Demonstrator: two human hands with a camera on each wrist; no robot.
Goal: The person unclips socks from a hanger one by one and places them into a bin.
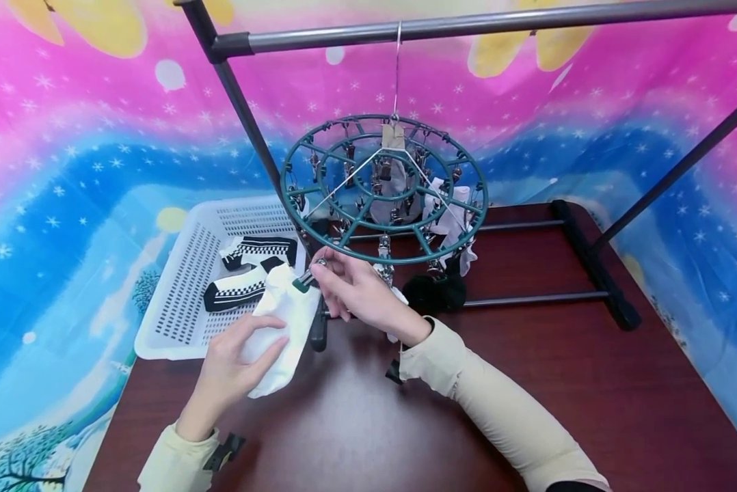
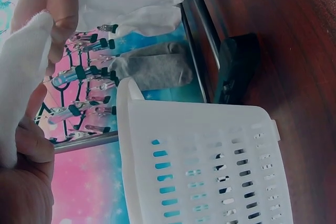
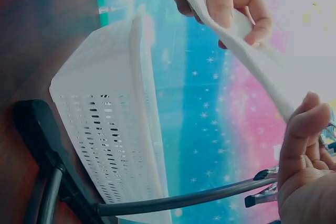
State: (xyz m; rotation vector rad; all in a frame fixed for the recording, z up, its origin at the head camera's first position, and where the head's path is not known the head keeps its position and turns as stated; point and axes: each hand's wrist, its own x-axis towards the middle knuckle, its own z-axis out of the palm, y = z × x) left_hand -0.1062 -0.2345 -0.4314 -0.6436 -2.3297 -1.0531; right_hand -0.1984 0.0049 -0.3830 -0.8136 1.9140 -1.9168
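Observation:
My left hand (image 1: 227, 362) grips a white sock (image 1: 291, 328) by its side, thumb on one face and fingers on the other. The sock's cuff points up to the right, where a clip with a dark green tip (image 1: 303, 281) overlaps it. My right hand (image 1: 362, 290) pinches that clip between thumb and fingers, just under the near rim of a round green clip hanger (image 1: 399, 260). In the right wrist view the sock (image 3: 247, 59) stretches between both hands. The left wrist view shows it (image 2: 21, 85) close to the camera.
A white perforated basket (image 1: 159, 350) at the left holds black-and-white socks (image 1: 238, 292). The hanger hangs by a hook from a metal rod (image 1: 498, 26). White socks (image 1: 451, 222), a black item (image 1: 436, 292) and a grey sock (image 2: 155, 69) hang under it. The rack's foot (image 1: 599, 273) stands at the right.

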